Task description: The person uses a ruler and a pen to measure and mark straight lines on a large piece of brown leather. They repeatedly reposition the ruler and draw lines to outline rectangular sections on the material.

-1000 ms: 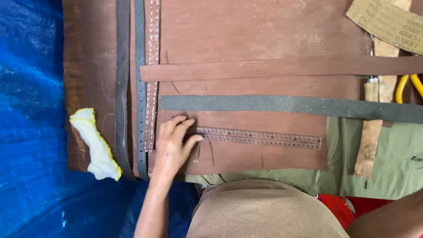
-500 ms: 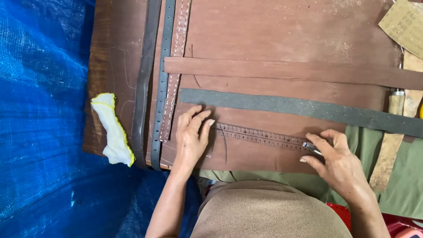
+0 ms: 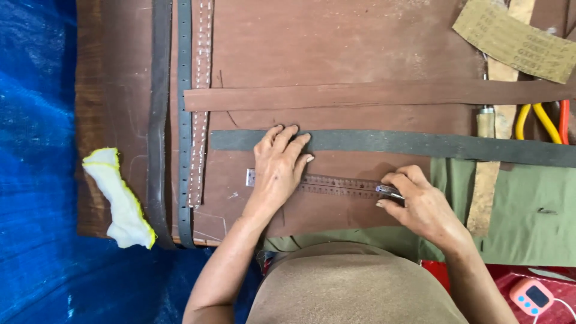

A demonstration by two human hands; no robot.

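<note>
— Far left of the steel ruler [image 3: 327, 183]?
— Blue tarp [image 3: 36, 180] under everything. White cloth with yellow edging [image 3: 120, 201] lying at the brown board's [image 3: 336, 48] left edge, well apart from the ruler. Then three straps running top to bottom: dark strap [image 3: 159, 120], grey punched strap [image 3: 183, 120], brown stitched strap [image 3: 201, 90].

— Left hand [image 3: 277, 165]?
— Flat on the ruler's left part, fingers spread and pointing away from the body, fingertips reaching the long dark grey strip [image 3: 390, 143] just above the ruler. Pressing down, gripping nothing. Ruler's left end showing beyond the palm.

— Above that?
— Long brown leather strip [image 3: 372, 95], lying parallel to the ruler, farther up than the grey one.

— Right hand [image 3: 420, 204]?
— At the ruler's right end. Fingers curled and pinched around a small metal tool [image 3: 389, 191], tip touching the ruler's edge. Kind of tool: cannot tell.

— Right of the ruler?
— Green cloth [image 3: 522, 204], wooden slat [image 3: 486, 180], sandpaper sheet [image 3: 516, 39] at top, yellow-handled pliers [image 3: 543, 120], small pink timer [image 3: 531, 295] at bottom right.
</note>
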